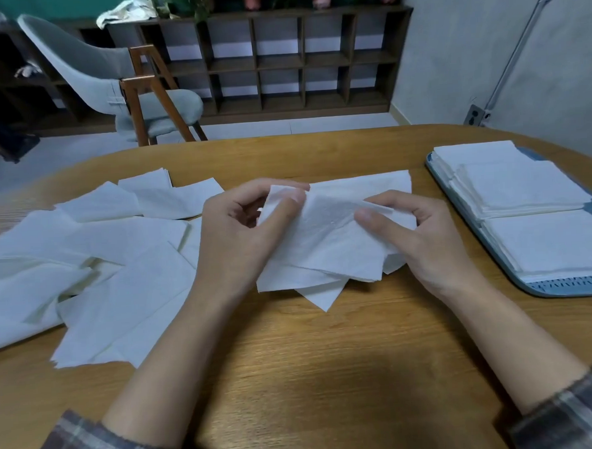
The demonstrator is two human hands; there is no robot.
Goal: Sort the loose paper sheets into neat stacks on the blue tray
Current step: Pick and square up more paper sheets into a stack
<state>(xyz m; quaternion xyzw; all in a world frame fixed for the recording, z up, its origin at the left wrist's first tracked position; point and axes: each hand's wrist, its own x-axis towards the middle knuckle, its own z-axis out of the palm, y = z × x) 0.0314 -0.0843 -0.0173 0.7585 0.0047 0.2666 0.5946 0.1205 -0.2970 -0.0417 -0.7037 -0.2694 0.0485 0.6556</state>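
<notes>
1. Sprawling across the left side of the rounded light-wood table is one loose heap of thin white paper sheets. They overlap so much that I cannot count them, and the heap runs off the left edge of view.
2. Behind the heap, beyond the table, stands one grey padded chair with brown wooden legs; its feet are hidden by the table's far edge.
3. One left hand has its thumb and curled fingers pinching the upper left corner of the paper it holds.
4. One small bunch of white sheets sits between the two hands at the table's middle. About three corners fan out along its lower edge, but the full number is unclear, and I cannot tell whether it touches the wood.
5. One right hand has its thumb pressed on top of the bunch, with its fingers curled underneath, mostly hidden by paper.
6. One blue rectangular plastic tray lies at the right, carrying three stacks of white sheets in a row from far to near. Its right side is cut off by the frame.
</notes>
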